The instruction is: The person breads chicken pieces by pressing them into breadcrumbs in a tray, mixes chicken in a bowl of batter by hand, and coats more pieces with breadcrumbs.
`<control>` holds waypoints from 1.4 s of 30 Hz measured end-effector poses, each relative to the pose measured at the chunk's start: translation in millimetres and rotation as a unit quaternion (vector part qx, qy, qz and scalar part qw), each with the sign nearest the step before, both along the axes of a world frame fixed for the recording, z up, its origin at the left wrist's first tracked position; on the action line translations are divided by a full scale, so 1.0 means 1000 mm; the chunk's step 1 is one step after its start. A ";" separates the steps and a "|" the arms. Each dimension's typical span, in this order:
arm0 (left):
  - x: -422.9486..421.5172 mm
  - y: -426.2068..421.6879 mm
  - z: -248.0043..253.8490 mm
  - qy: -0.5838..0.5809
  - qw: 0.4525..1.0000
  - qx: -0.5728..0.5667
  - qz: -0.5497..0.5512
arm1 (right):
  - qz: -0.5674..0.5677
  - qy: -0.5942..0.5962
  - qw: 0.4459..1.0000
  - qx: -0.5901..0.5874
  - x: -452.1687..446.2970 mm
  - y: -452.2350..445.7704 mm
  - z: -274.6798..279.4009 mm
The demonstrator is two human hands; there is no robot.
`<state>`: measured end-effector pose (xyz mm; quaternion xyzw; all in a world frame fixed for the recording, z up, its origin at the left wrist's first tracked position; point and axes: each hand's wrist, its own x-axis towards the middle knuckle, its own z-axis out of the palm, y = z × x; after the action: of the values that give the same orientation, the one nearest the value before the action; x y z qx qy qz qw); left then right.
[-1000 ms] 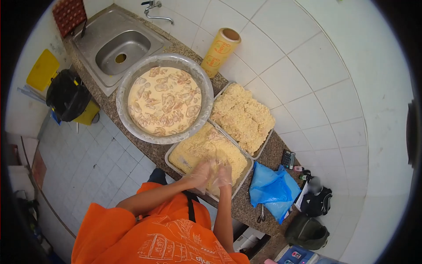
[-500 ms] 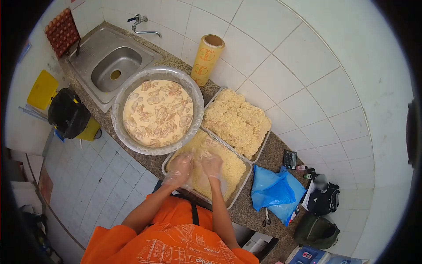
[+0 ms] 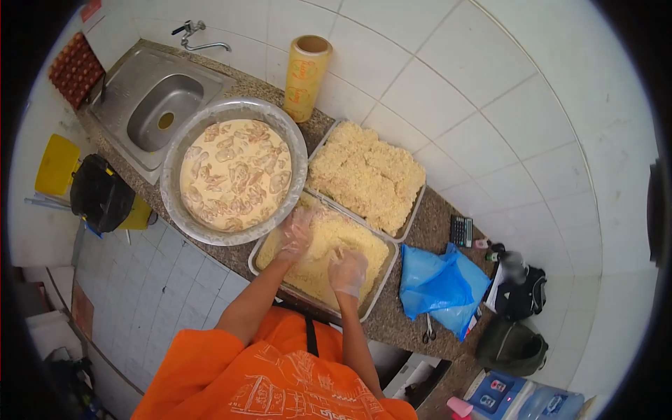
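In a clear plastic glove, my left hand (image 3: 295, 236) lies over the left side of a metal tray (image 3: 379, 292) of pale breadcrumbs (image 3: 315, 276), its fingers stretched out and touching the crumbs. My right hand (image 3: 348, 271), gloved too, is curled in the crumbs near the tray's middle, with crumbs clumped at its fingertips. Whether a piece is under them is hidden. Beside the tray stands a large metal basin (image 3: 170, 185) holding raw meat pieces (image 3: 238, 175) in creamy batter. A second tray (image 3: 418, 203) behind is heaped with crumb-coated pieces (image 3: 367, 171).
A roll of cling film (image 3: 306, 80) stands upright by the wall. The sink (image 3: 164, 105) is at the far left. To the right lie a blue plastic bag (image 3: 441, 283), scissors (image 3: 429, 329), a calculator (image 3: 461, 231) and bags. A bin (image 3: 101, 192) stands on the floor.
My hands have moved apart: the left went up toward the basin side with its fingers spreading, the right a little right and down. The whole view has shifted slightly.
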<state>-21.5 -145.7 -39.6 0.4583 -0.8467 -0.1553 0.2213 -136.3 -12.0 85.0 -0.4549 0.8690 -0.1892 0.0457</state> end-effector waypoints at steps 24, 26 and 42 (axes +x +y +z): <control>0.021 0.098 0.146 -0.167 0.905 0.377 -0.108 | -0.096 -0.123 0.962 0.222 -0.004 0.072 0.026; 0.010 0.106 0.122 -0.146 0.908 0.364 -0.151 | -0.060 -0.047 0.974 0.215 0.004 0.088 -0.040; 0.023 0.055 0.136 -0.097 0.953 -0.047 -0.283 | -0.025 -0.039 0.990 -0.136 -0.026 -0.002 0.013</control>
<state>1.7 -90.4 96.7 0.2018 -0.9655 -0.1263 0.1059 -162.3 -14.5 97.5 -0.4269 0.8439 -0.3246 0.0124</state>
